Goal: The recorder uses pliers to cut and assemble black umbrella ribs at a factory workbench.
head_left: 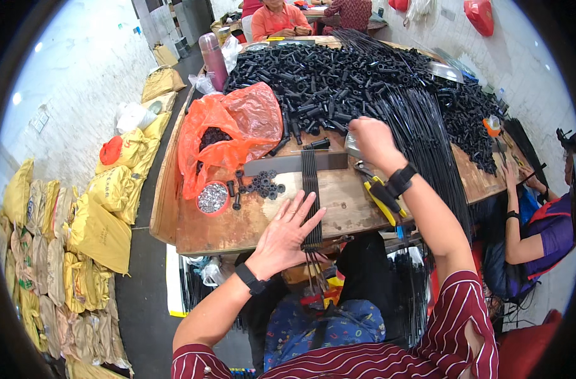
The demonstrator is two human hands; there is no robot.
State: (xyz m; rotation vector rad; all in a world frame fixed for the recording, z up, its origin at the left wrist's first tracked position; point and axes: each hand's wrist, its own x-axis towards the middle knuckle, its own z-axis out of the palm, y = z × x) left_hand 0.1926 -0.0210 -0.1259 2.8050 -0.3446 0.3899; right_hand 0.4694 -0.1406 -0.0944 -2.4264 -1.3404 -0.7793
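Black rods (310,167) touch the left grip (285,235) — splayed wide.

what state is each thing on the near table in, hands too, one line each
left hand: open, fingers spread, over the rods
right hand: fingers curled; hold unclear
rods: side by side, across the bar
bar: lying flat
bag: open, dark pieces inside
tub: open, holding silver bits
pliers: lying down, handles apart
flask: upright
black parts: heaped loose
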